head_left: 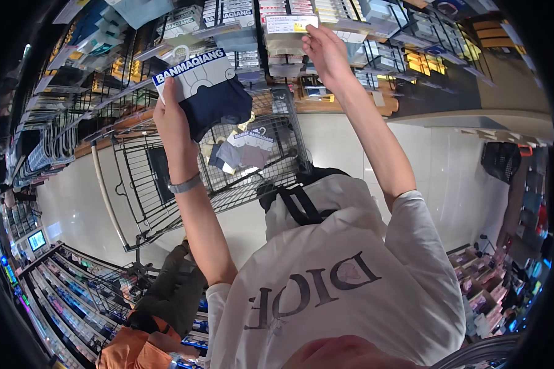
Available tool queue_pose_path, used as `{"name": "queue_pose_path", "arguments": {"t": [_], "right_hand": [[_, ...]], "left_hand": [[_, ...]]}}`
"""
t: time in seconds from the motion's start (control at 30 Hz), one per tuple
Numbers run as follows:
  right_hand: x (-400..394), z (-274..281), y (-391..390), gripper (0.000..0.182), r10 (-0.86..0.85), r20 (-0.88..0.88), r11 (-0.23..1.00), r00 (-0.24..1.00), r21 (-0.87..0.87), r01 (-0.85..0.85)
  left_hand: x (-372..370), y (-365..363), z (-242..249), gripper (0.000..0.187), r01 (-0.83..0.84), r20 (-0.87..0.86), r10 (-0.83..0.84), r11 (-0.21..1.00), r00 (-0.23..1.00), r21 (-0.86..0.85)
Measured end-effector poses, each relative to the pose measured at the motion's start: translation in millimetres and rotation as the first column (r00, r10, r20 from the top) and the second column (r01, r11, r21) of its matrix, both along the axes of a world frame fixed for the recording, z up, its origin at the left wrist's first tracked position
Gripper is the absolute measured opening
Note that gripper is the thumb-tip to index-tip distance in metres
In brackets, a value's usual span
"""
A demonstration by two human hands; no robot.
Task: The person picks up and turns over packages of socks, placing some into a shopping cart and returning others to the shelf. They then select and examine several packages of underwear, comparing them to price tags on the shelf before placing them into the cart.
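Note:
My left hand point(173, 117), with a grey band on its wrist, is closed on a pack of navy underwear point(218, 106). The pack has a white hanger card printed BANMAQIANG, and it is held up in front of the shelves. My right hand point(326, 52) reaches up to the shelf front. Its thumb and fingertips are closed on the right end of a white price label point(283, 24) with a yellow patch. Below the held pack, several more underwear packs point(246, 150) in grey, mauve and dark colours lie in a wire shopping cart point(212, 200).
Shelves and hooks full of packaged goods point(228, 18) curve across the top. A person in orange point(144, 344) is at lower left beside a rack of small packages point(74, 301). A black basket point(500, 161) stands on the pale floor point(437, 166) at right.

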State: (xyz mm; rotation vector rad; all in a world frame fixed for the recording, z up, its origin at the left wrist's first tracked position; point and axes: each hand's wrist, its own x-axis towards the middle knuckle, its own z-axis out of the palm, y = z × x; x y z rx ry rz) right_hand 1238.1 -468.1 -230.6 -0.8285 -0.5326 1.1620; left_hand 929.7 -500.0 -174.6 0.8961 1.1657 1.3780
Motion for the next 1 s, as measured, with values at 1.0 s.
{"name": "queue_pose_path", "arguments": {"t": [1.0], "right_hand": [[4.7,-11.3,2.9,0.022,-0.059,-0.072,0.998,0.996,0.014,0.060]], "left_hand": [[65.3,18.7,-20.0,0.042,0.138,0.046,-0.142,0.987,0.989,0.077]]}}
